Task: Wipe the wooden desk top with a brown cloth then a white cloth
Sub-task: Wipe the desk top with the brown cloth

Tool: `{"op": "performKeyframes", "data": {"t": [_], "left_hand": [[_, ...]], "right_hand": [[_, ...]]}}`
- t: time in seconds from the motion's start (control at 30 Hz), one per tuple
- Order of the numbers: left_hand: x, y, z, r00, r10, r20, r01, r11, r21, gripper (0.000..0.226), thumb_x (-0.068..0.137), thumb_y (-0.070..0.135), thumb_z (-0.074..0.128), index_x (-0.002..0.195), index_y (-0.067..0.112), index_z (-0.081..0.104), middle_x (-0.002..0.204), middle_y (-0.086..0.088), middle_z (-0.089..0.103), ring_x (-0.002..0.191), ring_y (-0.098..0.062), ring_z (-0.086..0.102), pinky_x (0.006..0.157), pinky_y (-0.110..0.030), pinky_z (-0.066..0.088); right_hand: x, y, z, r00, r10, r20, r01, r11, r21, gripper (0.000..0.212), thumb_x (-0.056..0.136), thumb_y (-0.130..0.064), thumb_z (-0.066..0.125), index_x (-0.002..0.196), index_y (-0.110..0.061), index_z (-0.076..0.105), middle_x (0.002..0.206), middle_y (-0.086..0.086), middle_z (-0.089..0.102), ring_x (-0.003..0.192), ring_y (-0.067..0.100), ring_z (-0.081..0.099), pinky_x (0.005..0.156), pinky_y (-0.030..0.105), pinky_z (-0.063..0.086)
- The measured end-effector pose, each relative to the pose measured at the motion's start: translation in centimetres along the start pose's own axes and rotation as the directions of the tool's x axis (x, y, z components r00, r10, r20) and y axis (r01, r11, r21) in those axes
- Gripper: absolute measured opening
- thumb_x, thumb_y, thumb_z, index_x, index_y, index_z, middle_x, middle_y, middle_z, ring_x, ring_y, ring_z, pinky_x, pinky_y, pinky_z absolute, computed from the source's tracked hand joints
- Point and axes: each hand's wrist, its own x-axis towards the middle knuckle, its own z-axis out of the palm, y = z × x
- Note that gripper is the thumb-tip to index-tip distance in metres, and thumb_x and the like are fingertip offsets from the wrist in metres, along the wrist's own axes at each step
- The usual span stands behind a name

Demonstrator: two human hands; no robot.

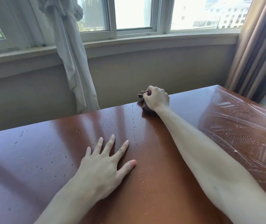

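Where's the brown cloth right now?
In the head view the brown cloth is bunched in the right hand at the far edge of the wooden desk top, right of centre, below the window sill.

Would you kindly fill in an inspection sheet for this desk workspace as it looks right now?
Surface: the wooden desk top is glossy, with water droplets across its left and middle and streaky wet smears on its right part.
Job's things: the brown cloth is bunched at the far edge of the desk; no white cloth seen.
Clutter: nothing seen.
Hands: the right hand grips the brown cloth against the desk; the left hand rests flat on the wood with fingers spread.
Cables: nothing seen.
Surroundings: a window with a sill behind the desk, a white curtain gathered on the left, a brown curtain on the right.
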Motion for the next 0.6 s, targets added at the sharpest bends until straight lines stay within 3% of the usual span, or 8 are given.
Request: {"op": "performKeyframes", "data": {"t": [0.3, 0.47, 0.6], "left_hand": [[-0.4, 0.2, -0.7, 1.000, -0.014, 0.013, 0.014, 1.000, -0.002, 0.070, 0.091, 0.081, 0.014, 0.154, 0.056, -0.001, 0.169, 0.006, -0.006, 0.156, -0.026, -0.001, 0.122, -0.053, 0.013], [-1.5, 0.6, -1.1, 0.999, -0.018, -0.027, 0.017, 1.000, -0.023, 0.072, 0.090, 0.082, 0.018, 0.156, 0.053, 0.007, 0.170, 0.005, 0.001, 0.156, -0.027, 0.005, 0.122, -0.054, 0.016], [-2.2, 0.7, -1.0, 0.999, -0.018, -0.034, 0.017, 0.999, -0.032, 0.074, 0.090, 0.083, 0.019, 0.156, 0.053, 0.010, 0.170, 0.004, 0.004, 0.156, -0.028, 0.006, 0.122, -0.055, 0.017]], "right_hand": [[-17.7, 0.8, -7.0, 0.995, -0.097, 0.024, 0.096, 0.995, 0.010, 0.014, 0.091, -0.035, 0.056, 0.090, -0.024, 0.064, 0.094, -0.003, 0.067, 0.090, 0.028, 0.063, 0.067, 0.033, 0.038], [-28.9, 1.1, -11.6, 0.989, -0.141, 0.040, 0.139, 0.989, 0.048, 0.018, 0.091, -0.042, 0.055, 0.101, -0.033, 0.067, 0.103, -0.013, 0.068, 0.096, 0.014, 0.063, 0.075, 0.033, 0.050], [-33.6, 1.4, -13.7, 0.985, -0.166, 0.038, 0.163, 0.985, 0.062, 0.016, 0.092, -0.042, 0.057, 0.101, -0.035, 0.067, 0.103, -0.019, 0.067, 0.099, 0.006, 0.060, 0.078, 0.031, 0.050]]}}
